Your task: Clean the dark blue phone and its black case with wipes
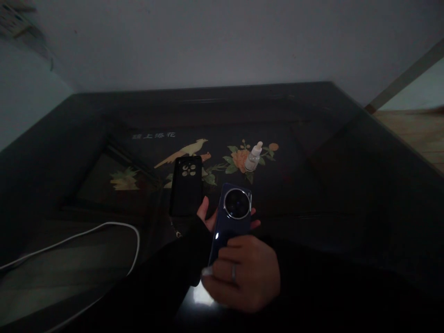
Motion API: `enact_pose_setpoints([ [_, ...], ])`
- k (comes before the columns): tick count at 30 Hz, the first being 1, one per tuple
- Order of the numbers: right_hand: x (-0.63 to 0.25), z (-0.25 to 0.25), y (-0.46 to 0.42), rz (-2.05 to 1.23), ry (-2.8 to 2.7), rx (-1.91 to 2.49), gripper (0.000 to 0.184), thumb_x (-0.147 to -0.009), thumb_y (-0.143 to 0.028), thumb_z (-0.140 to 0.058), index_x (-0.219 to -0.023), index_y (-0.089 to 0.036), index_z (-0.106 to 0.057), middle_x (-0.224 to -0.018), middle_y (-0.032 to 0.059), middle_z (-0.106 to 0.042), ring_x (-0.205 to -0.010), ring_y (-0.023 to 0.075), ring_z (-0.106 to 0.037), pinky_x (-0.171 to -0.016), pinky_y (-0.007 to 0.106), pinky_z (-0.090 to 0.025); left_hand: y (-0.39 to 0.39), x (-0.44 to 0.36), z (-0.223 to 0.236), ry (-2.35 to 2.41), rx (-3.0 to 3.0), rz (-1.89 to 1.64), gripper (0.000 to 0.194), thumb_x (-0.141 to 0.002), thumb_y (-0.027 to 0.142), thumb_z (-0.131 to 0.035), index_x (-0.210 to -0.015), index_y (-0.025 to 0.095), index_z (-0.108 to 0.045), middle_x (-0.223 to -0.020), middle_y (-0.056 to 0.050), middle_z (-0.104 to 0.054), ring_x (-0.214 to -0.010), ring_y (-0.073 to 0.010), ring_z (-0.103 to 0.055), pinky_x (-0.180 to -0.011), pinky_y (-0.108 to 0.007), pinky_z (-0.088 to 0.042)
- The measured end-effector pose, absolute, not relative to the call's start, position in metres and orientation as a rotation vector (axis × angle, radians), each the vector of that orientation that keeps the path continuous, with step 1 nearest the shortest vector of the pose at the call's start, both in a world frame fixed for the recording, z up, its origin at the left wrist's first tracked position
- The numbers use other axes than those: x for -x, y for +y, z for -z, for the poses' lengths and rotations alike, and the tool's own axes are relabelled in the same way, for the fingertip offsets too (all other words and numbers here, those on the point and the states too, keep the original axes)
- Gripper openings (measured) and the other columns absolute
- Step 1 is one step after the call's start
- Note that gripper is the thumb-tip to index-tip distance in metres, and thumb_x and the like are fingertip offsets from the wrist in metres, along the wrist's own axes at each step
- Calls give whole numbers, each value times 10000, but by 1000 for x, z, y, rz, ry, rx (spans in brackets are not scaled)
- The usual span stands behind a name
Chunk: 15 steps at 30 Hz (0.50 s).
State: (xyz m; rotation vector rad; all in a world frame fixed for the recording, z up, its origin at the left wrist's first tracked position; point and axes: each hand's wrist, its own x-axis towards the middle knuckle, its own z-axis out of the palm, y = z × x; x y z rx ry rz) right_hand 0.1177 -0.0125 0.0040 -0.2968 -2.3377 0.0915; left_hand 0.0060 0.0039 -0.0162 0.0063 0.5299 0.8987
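Blue phone (232,226) sits in left hand (210,222), between thumb and fingers; right hand (248,273) curls fingers over it.

Dark blue phone (231,227), black case (186,192)

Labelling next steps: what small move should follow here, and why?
Probably slide the right hand up the back of the phone, toward the camera ring. The hand is curled over the lower end; the upper back is uncovered, and the left hand supports the phone from beneath.
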Motion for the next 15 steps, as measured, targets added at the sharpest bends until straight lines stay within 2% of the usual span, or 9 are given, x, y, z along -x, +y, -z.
enact_pose_setpoints([
  [2, -117, -3, -14, -99, -2309, 255, 115, -791, -183, -532, -699, -163, -599, -531, -51, -515, -449, 80, -422, -411, 251, -238, 2, -6, 15, 492, -3, -879, 857, -720, 655, -312, -1323, 46, -279, -1060, -206, -585, -1053, -331, -519, -945, -482, -312],
  [6, -132, -6, 16, -20, -2444, 494, 143, -845, -160, -460, -865, -146, -600, -609, -18, -556, -557, 98, -487, -485, 241, -332, 2, 3, 21, 466, -26, -842, 713, -766, 575, -332, -1259, 65, -404, -1017, -136, -611, -1076, -282, -503, -920, -403, -366],
  [9, -134, -5, 22, -20, -2444, 566, 152, -851, -152, -447, -889, -135, -593, -633, -6, -551, -571, 103, -488, -493, 240, -339, 1, 7, 20, 460, -33, -834, 705, -762, 586, -330, -1263, 97, -410, -1050, -121, -603, -1036, -292, -526, -894, -409, -382],
  [15, -113, 5, -22, -141, -2285, 236, 163, -779, -164, -528, -621, -170, -569, -501, -59, -487, -440, 79, -404, -407, 245, -231, -1, -4, 20, 447, -28, -840, 868, -695, 648, -375, -1337, 83, -234, -1125, -181, -558, -1022, -346, -536, -981, -466, -252],
])
